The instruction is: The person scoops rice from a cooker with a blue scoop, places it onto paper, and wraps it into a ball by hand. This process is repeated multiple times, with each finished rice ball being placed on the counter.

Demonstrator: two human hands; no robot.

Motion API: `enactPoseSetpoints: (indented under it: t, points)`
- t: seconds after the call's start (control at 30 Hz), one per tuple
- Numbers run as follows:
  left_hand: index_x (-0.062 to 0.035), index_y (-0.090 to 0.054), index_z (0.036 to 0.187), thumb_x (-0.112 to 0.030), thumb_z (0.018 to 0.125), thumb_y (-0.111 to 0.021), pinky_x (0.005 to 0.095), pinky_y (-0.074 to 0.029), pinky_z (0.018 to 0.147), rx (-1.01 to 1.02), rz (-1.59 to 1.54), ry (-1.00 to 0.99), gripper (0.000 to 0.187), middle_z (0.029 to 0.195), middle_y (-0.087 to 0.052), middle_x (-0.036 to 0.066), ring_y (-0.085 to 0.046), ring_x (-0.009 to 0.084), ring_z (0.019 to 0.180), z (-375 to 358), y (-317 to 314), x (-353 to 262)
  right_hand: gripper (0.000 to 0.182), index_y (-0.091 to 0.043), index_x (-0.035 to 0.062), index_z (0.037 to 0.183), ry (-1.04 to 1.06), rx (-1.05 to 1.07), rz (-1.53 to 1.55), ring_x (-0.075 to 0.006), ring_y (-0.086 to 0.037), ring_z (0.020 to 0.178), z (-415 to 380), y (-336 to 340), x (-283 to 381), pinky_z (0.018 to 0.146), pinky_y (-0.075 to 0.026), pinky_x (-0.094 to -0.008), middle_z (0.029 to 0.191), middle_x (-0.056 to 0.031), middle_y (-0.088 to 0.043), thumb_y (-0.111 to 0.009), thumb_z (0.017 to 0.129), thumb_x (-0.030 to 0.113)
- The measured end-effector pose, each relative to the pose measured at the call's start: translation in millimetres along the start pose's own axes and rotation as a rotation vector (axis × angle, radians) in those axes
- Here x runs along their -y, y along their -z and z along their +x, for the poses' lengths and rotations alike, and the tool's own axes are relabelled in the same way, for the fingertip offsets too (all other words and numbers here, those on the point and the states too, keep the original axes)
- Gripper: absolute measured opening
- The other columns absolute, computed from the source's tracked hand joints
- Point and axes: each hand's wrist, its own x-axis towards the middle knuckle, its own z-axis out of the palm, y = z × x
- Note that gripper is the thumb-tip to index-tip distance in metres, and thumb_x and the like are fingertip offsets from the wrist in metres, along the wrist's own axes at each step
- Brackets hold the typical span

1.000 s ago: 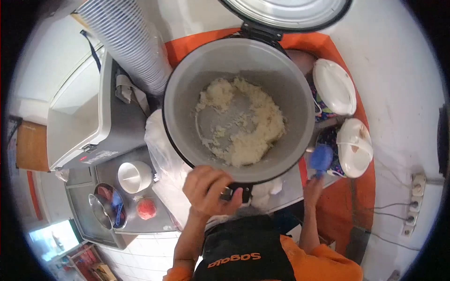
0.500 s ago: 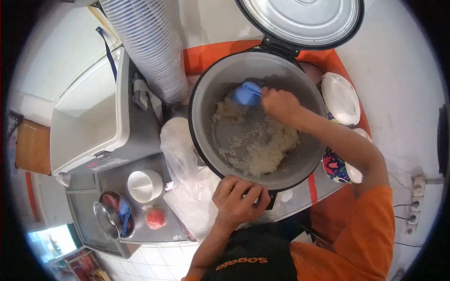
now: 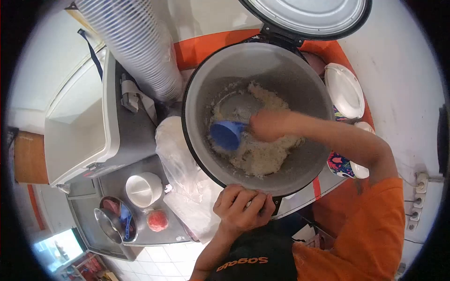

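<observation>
Inside a large round rice cooker [image 3: 304, 84], my right hand [image 3: 269, 125] is closed around the handle of a blue scoop [image 3: 226, 135]. The scoop's cup sits at the left part of the pot, among cooked rice [image 3: 262, 161] that lies in loose patches over the bottom. My left hand [image 3: 243, 208] grips the cooker's near edge, its fingers curled at the rim. What the left palm presses against is hidden. The cooker's metal-lined lid [image 3: 309, 14] stands raised on its hinge at the far side.
A tall stack of clear plastic cups [image 3: 136, 47] leans left of the cooker, beside an opened cooler box [image 3: 110, 126]. Plastic bags [image 3: 176, 145], a white container [image 3: 144, 189] and a bowl with utensils [image 3: 115, 220] lie nearby. Patterned containers with white lids [image 3: 344, 91] stand at right.
My right hand has swept the scoop toward me and leftward through the pot. Rice at the far left has been shifted. My left hand keeps its hold on the rim.
</observation>
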Motion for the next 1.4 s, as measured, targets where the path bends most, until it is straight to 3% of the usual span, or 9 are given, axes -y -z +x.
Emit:
enactPoseSetpoints:
  t: [0.13, 0.33, 0.37, 0.6, 0.77, 1.07, 1.17, 1.27, 1.4]
  points:
    - [-0.0144, -0.066, 0.069, -0.014, 0.067, -0.079, 0.0355, -0.049, 0.065, -0.024, 0.028, -0.009, 0.013, 0.067, -0.059, -0.002, -0.058, 0.0202, 0.07, -3, 1, 2, 0.026, -0.076, -0.0014, 0.107, -0.049, -0.16, -0.017, -0.0393, -0.075, 0.09, 34, -44, -12, 0.075, -0.06, -0.0512, 0.095, -0.0248, -0.074, -0.06, 0.098, 0.018]
    - [-0.015, -0.065, 0.069, -0.014, 0.067, -0.079, 0.0358, -0.049, 0.066, -0.027, 0.028, 0.015, 0.014, 0.069, -0.059, -0.002, -0.058, 0.0205, 0.072, -6, 1, 3, 0.027, -0.076, 0.0022, 0.113, -0.145, 0.088, 0.043, -0.0357, -0.076, 0.09, -14, 24, 21, 0.076, -0.061, -0.049, 0.103, -0.0228, -0.075, -0.058, 0.1, 0.018]
    - [-0.0151, -0.065, 0.069, -0.014, 0.068, -0.079, 0.0356, -0.049, 0.066, -0.014, 0.028, 0.021, 0.014, 0.069, -0.059, -0.002, -0.058, 0.0205, 0.072, -7, 2, 3, 0.026, -0.076, 0.0026, 0.111, -0.055, 0.038, -0.057, -0.0351, -0.076, 0.089, 2, -19, 12, 0.075, -0.062, -0.0474, 0.099, -0.0209, -0.075, -0.061, 0.098, 0.018]
    - [-0.015, -0.065, 0.07, -0.013, 0.069, -0.077, 0.0357, -0.049, 0.067, 0.007, 0.016, 0.021, 0.012, 0.07, -0.058, -0.002, -0.058, 0.0208, 0.075, -4, 2, 3, 0.025, -0.074, -0.0031, 0.107, -0.031, -0.199, -0.099, -0.0358, -0.076, 0.089, -9, -12, -12, 0.071, -0.062, -0.0456, 0.091, -0.0225, -0.073, -0.066, 0.093, 0.016]
    - [-0.0144, -0.066, 0.071, -0.013, 0.069, -0.077, 0.0366, -0.049, 0.067, 0.025, 0.026, 0.005, 0.011, 0.072, -0.059, -0.002, -0.058, 0.0217, 0.076, -5, 2, 1, 0.029, -0.066, -0.0083, 0.108, -0.156, -0.353, 0.028, -0.0336, -0.077, 0.08, 19, -40, 7, 0.066, -0.062, -0.0441, 0.085, -0.021, -0.074, -0.066, 0.091, 0.016]
    - [-0.0144, -0.067, 0.073, -0.013, 0.068, -0.077, 0.0369, -0.049, 0.067, -0.017, 0.003, 0.01, 0.011, 0.072, -0.059, -0.002, -0.058, 0.0219, 0.077, -8, 1, 3, 0.026, -0.062, -0.0039, 0.107, 0.271, -0.504, -0.304, -0.0293, -0.076, 0.067, -46, -26, -8, 0.056, -0.06, -0.0413, 0.081, -0.0189, -0.074, -0.066, 0.091, 0.017]
    - [-0.0149, -0.068, 0.073, -0.013, 0.068, -0.077, 0.0368, -0.048, 0.067, -0.016, 0.008, 0.006, 0.011, 0.072, -0.059, -0.002, -0.058, 0.0215, 0.077, -8, 1, 4, 0.027, -0.063, -0.0031, 0.107, -0.04, -0.417, -0.221, -0.0307, -0.077, 0.074, -48, -10, -26, 0.061, -0.061, -0.0426, 0.084, -0.0186, -0.074, -0.067, 0.089, 0.017]
    - [-0.0157, -0.068, 0.074, -0.013, 0.068, -0.077, 0.0365, -0.048, 0.067, 0.005, 0.004, -0.002, 0.012, 0.072, -0.059, -0.003, -0.058, 0.0215, 0.077, -6, 2, 5, 0.028, -0.066, -0.0056, 0.105, -0.09, -0.202, -0.104, -0.0347, -0.076, 0.083, -42, -45, -15, 0.069, -0.061, -0.0462, 0.088, -0.0211, -0.072, -0.068, 0.086, 0.016]
    - [-0.0161, -0.067, 0.073, -0.013, 0.068, -0.077, 0.0367, -0.048, 0.067, 0.009, -0.005, 0.019, 0.012, 0.071, -0.058, -0.003, -0.057, 0.022, 0.075, -5, 3, 2, 0.03, -0.068, -0.0114, 0.101, 0.352, 0.077, -0.138, -0.0399, -0.074, 0.089, -33, -66, 9, 0.073, -0.059, -0.0507, 0.09, -0.0275, -0.07, -0.067, 0.084, 0.013]
